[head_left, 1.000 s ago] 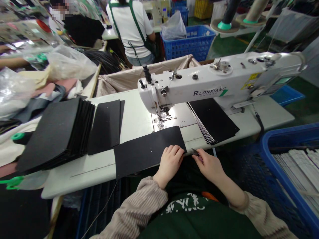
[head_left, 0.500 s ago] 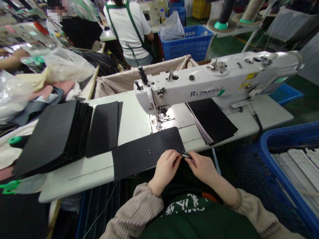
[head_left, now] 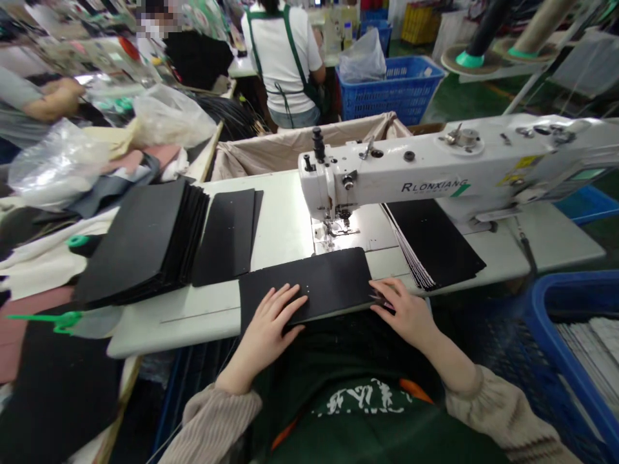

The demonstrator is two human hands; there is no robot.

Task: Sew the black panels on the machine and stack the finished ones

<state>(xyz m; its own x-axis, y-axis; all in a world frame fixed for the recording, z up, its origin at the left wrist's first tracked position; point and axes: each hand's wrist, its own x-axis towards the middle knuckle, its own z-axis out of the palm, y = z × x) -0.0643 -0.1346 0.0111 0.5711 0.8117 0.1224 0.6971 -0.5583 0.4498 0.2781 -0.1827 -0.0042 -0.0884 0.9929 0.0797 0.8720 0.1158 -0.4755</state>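
A black rectangular panel (head_left: 333, 274) lies at the table's front edge, just before the needle area of the white sewing machine (head_left: 382, 177). My left hand (head_left: 273, 322) rests on the panel's left half, fingers spread. By the panel's right end, my right hand (head_left: 403, 312) has its fingers curled round small metal snips (head_left: 382, 299), partly hidden by the fingers. Left of the panel are two overlapping black pieces (head_left: 225, 235) and a thick black stack (head_left: 138, 238). Another stack of black panels with pale edges (head_left: 430, 238) sits under the machine arm.
A blue basket (head_left: 546, 303) with pale pieces stands at the right. Plastic bags and fabric scraps (head_left: 140, 161) pile up at the left. Beyond the table are a cloth-lined bin (head_left: 251, 151), a blue crate (head_left: 387, 96) and a person in a white shirt (head_left: 285, 58).
My left hand has moved left, away from the snips, and spread onto the panel. My right hand still has the snips near the panel's right end. The view has shifted left.
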